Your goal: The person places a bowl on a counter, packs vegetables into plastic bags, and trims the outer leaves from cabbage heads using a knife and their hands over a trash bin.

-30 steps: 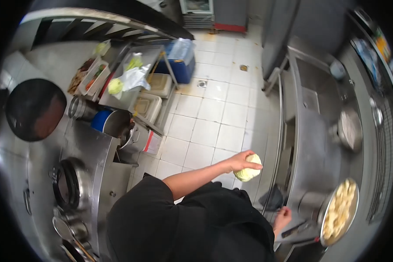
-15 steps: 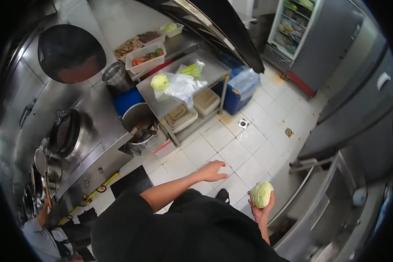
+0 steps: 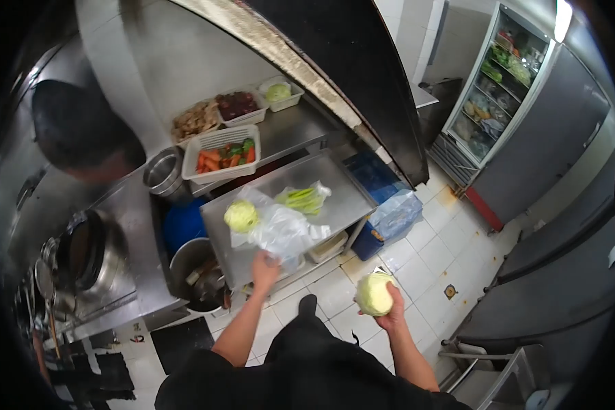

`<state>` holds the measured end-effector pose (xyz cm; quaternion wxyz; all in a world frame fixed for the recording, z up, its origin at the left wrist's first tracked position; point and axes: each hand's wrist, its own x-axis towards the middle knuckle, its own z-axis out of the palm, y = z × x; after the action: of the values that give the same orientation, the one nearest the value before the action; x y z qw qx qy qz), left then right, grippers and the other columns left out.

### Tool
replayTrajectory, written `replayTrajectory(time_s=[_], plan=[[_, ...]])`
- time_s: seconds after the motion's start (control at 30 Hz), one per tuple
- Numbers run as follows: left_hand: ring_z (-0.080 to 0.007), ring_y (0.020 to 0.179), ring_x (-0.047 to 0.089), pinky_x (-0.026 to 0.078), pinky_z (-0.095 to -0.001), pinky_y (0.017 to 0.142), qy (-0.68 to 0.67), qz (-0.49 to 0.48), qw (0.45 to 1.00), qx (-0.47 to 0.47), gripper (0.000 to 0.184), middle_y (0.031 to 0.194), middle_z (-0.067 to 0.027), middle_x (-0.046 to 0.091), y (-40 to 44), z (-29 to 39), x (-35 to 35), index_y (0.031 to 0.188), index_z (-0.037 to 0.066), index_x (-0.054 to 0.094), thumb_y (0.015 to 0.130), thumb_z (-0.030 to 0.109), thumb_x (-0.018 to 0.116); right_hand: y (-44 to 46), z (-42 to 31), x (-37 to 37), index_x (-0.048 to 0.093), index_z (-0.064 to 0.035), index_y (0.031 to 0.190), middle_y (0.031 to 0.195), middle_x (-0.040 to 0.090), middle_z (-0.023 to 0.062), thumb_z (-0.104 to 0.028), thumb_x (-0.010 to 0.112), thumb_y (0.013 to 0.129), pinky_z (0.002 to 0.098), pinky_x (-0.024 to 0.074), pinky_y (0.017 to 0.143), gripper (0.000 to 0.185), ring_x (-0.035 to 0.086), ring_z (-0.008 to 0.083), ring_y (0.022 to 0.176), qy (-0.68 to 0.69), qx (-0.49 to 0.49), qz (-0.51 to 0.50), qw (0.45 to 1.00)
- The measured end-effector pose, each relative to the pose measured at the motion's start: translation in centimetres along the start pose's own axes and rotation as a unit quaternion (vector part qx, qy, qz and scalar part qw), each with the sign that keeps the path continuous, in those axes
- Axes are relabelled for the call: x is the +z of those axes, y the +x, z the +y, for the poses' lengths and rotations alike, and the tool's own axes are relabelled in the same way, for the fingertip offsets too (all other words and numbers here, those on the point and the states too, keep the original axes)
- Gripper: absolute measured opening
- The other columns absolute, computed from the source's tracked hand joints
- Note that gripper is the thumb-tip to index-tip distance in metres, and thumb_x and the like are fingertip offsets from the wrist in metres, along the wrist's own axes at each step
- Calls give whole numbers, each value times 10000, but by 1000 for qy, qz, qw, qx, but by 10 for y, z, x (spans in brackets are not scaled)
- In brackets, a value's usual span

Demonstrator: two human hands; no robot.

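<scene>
a white basket (image 3: 222,175) holds carrots (image 3: 212,161) and some green vegetables. behind it, dark red pieces (image 3: 238,104) fill a white container, with brown, knobbly pieces (image 3: 194,122) on one side and a small white tub (image 3: 286,103) with something pale green on the other. a metal pot (image 3: 162,172) stands beside the basket, near a rounded blue thing (image 3: 184,223). a larger pot (image 3: 180,270) has utensils in it. clear plastic (image 3: 398,210) covers a blue bin (image 3: 367,247). farther off, a glass-fronted fridge (image 3: 502,85) shows produce on its shelves. a drain (image 3: 450,292) sits in the tiled floor (image 3: 417,263).
</scene>
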<state>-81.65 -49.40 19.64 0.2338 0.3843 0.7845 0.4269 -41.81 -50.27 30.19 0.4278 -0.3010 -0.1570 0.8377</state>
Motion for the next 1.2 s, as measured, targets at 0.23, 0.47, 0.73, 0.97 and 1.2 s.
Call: replayTrajectory(time_s=[0.23,0.47,0.73,0.97,1.2], plan=[[-444,1265,541,449,-552,1076,220,82,963,-132,1183,1506,-231,428,184,26,-40,1568,217,332,596,514,937,78,-39,13,494,-104,1427,1276,650,217,-503,619,950,654,618,676,634,694,473,1035,-17,22,71,997],[-295,1161,663,552,-386,963,-170,191,966,-24,920,1298,-138,628,238,-53,-45,1479,56,431,722,263,911,144,-90,1,503,-85,1420,1267,653,212,-565,605,941,612,643,661,686,709,462,1006,-77,72,93,990],[-511,1329,531,495,-670,1028,-770,-106,625,78,942,1563,-215,453,113,69,-88,1568,135,393,886,770,531,251,-130,36,511,-110,1411,1307,644,146,-477,550,1013,628,619,716,543,697,377,1083,-213,234,-67,946],[-342,1423,483,480,-581,1098,-695,47,706,128,1041,1596,-111,432,68,84,-64,1597,170,335,769,540,845,295,-104,133,479,-73,1418,1332,616,133,-285,644,993,487,562,991,502,647,308,1196,-253,165,-173,937],[-281,1422,475,449,-484,1141,-614,135,772,94,806,1543,-69,460,59,85,-82,1555,147,347,929,463,744,331,-18,196,513,-47,1407,1329,612,146,-288,715,953,397,530,1012,552,650,283,1176,-429,99,-211,873]])
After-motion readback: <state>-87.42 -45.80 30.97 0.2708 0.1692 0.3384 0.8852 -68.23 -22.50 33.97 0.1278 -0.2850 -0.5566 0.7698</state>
